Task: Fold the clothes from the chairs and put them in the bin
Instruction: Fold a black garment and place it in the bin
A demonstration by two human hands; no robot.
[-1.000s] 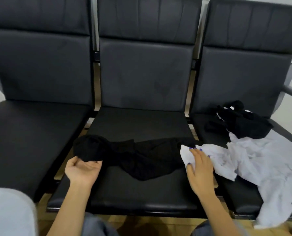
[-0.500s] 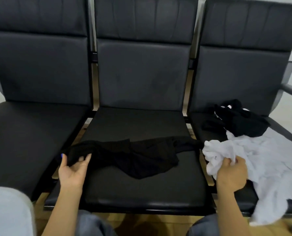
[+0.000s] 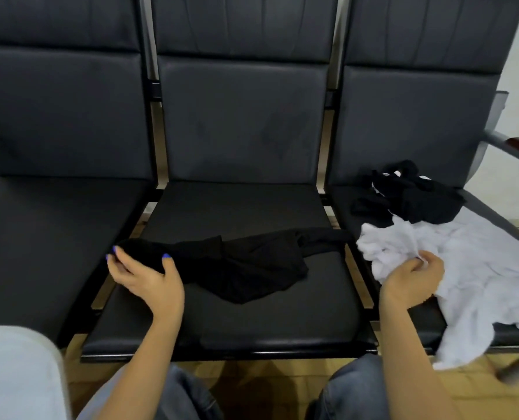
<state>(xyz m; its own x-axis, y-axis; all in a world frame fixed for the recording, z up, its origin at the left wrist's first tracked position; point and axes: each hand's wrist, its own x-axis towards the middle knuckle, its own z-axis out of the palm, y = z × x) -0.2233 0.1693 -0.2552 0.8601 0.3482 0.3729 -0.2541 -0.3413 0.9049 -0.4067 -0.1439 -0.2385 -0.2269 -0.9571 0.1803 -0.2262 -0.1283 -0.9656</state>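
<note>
A black garment (image 3: 246, 262) lies stretched across the middle chair seat (image 3: 252, 322). My left hand (image 3: 144, 275) grips its left end at the seat's left edge. A crumpled white garment (image 3: 476, 268) covers the right chair seat and hangs over its front edge. My right hand (image 3: 412, 277) holds a bunch of the white cloth at its left side. Another black garment (image 3: 415, 198) lies bunched at the back of the right seat, partly on the white one.
Three dark padded chairs stand in a row; the left seat (image 3: 46, 237) is bare. A light grey rim (image 3: 19, 371), perhaps the bin, shows at the bottom left. A metal armrest (image 3: 512, 147) juts out at the right. My knees in jeans sit below the seats.
My right hand has pulled the white garment off the middle seat to the right and now bunches it. My left hand has closed again on the black garment's left end.
</note>
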